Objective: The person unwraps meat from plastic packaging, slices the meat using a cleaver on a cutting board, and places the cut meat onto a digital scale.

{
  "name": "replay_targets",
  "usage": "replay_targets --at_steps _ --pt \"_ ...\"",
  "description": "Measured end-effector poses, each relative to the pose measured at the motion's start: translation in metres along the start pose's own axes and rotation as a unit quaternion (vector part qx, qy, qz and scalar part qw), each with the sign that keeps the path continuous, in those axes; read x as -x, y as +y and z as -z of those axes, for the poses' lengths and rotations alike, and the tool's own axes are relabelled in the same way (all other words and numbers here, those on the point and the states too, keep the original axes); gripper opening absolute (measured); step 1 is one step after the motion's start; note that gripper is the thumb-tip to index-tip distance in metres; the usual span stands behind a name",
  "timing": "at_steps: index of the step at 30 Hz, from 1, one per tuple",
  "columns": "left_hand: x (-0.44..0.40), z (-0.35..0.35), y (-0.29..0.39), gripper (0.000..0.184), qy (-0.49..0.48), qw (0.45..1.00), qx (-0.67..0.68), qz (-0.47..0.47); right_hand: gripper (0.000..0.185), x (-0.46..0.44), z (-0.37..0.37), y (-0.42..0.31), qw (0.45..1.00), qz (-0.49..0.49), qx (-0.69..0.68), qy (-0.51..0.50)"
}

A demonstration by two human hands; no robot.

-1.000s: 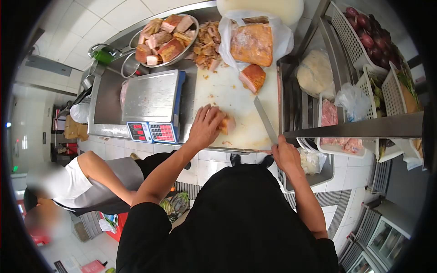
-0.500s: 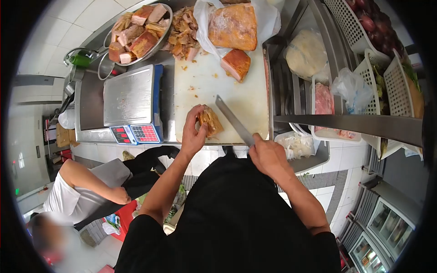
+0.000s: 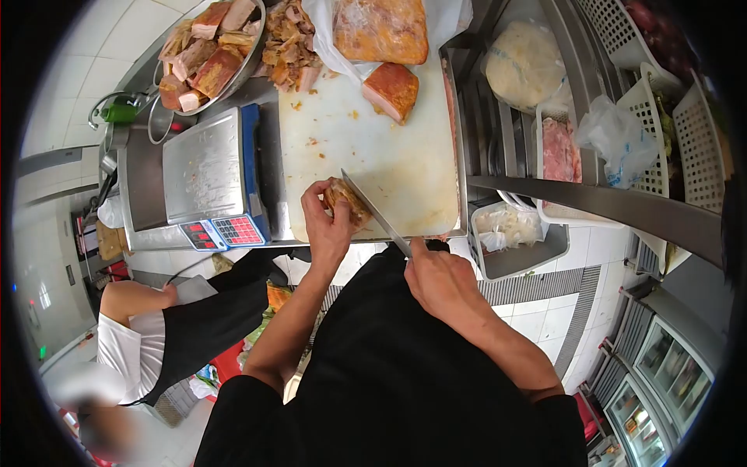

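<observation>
My left hand (image 3: 327, 222) grips a browned chunk of meat (image 3: 348, 204) at the near edge of the white cutting board (image 3: 373, 148). In my right hand (image 3: 437, 272) is the handle of a long knife (image 3: 373, 212). Its blade slants up and left, lying along the right side of the chunk; whether it has entered the meat I cannot tell. Farther up the board rests a cut block of roasted pork (image 3: 391, 92). Behind that, a large browned slab (image 3: 381, 29) lies on a white plastic bag (image 3: 451, 17).
A digital scale (image 3: 206, 167) stands left of the board. Behind it are a metal bowl (image 3: 257, 66) of pork chunks and a pile of chopped meat (image 3: 289, 47). A metal shelf rail (image 3: 607, 206) and baskets (image 3: 704, 148) flank the right. Another person (image 3: 187, 335) is at lower left.
The knife has moved left, from apart to against the meat chunk. My right hand moved left with it. The view has shifted slightly, and the other person has changed posture.
</observation>
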State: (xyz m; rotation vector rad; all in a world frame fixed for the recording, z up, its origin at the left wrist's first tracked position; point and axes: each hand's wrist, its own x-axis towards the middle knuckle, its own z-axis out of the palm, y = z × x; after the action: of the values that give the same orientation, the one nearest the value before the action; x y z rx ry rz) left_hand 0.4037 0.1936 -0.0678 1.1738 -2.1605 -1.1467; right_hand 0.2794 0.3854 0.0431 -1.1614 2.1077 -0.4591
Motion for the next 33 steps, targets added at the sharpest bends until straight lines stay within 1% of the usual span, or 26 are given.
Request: replay_targets --at_steps 3,5,6,8,11,17,18,19,21,23,25,26,28,29,30,31,33 --pt "0.000 0.002 -0.004 0.034 -0.010 1.000 -0.005 -0.011 0.022 0.000 0.008 -0.003 1.000 0.003 -0.002 -0.010" --pt "-0.001 0.002 0.007 0.040 -0.024 0.997 0.051 0.046 0.022 -0.001 0.012 -0.004 1.000 0.002 -0.005 -0.018" --pt "-0.002 0.001 0.005 0.040 -0.026 0.997 0.051 0.047 0.021 -0.001 0.014 -0.005 1.000 0.006 -0.008 -0.015" --pt "-0.003 0.000 0.001 0.041 -0.017 1.000 0.017 0.014 0.020 -0.002 0.018 -0.005 1.000 0.008 -0.011 -0.014" --pt "-0.004 -0.001 0.005 0.041 -0.009 1.000 -0.003 -0.006 0.019 -0.009 0.022 -0.006 0.999 0.012 -0.018 -0.027" --pt "-0.003 -0.002 0.007 0.040 -0.013 1.000 -0.001 0.018 0.017 -0.059 -0.001 -0.005 0.999 0.015 -0.029 -0.033" --pt "-0.004 -0.002 0.005 0.040 -0.013 1.000 -0.001 0.017 0.017 -0.067 -0.006 -0.005 0.999 0.012 -0.031 -0.036" --pt "-0.004 -0.002 0.003 0.040 -0.008 1.000 -0.009 -0.003 0.018 -0.069 -0.007 -0.006 0.999 0.009 -0.033 -0.040" --pt "-0.004 -0.004 0.003 0.041 -0.004 1.000 -0.016 -0.024 0.019 -0.047 0.004 -0.005 0.998 -0.007 -0.038 -0.051" --pt "-0.002 -0.002 0.007 0.037 -0.005 1.000 0.003 0.014 0.020 -0.038 0.003 -0.006 0.997 -0.020 -0.046 -0.062" --pt "-0.003 -0.003 0.009 0.037 -0.018 0.999 0.022 0.027 0.020 -0.039 -0.017 0.004 0.997 -0.024 -0.053 -0.052" --pt "-0.002 -0.004 0.006 0.037 -0.008 1.000 0.005 0.010 0.019 -0.054 -0.031 0.003 0.999 -0.019 -0.039 -0.028" --pt "-0.002 -0.003 0.003 0.037 0.004 1.000 -0.012 -0.009 0.019 -0.077 -0.046 0.002 0.999 -0.011 -0.035 -0.012" --pt "-0.001 -0.003 0.002 0.038 -0.003 1.000 0.020 0.013 0.019 -0.078 -0.050 0.003 0.999 -0.008 -0.033 0.001" --pt "-0.001 -0.004 0.004 0.039 -0.011 0.998 0.053 0.033 0.019 -0.071 -0.051 0.006 0.999 -0.011 -0.034 0.004" --pt "-0.003 -0.006 0.005 0.039 -0.010 0.998 0.054 0.028 0.018 -0.063 -0.049 0.008 0.999 -0.012 -0.032 -0.001" --pt "0.000 -0.003 0.006 0.037 -0.003 1.000 0.018 0.022 0.018 -0.039 -0.044 0.011 0.999 -0.012 -0.032 -0.010"
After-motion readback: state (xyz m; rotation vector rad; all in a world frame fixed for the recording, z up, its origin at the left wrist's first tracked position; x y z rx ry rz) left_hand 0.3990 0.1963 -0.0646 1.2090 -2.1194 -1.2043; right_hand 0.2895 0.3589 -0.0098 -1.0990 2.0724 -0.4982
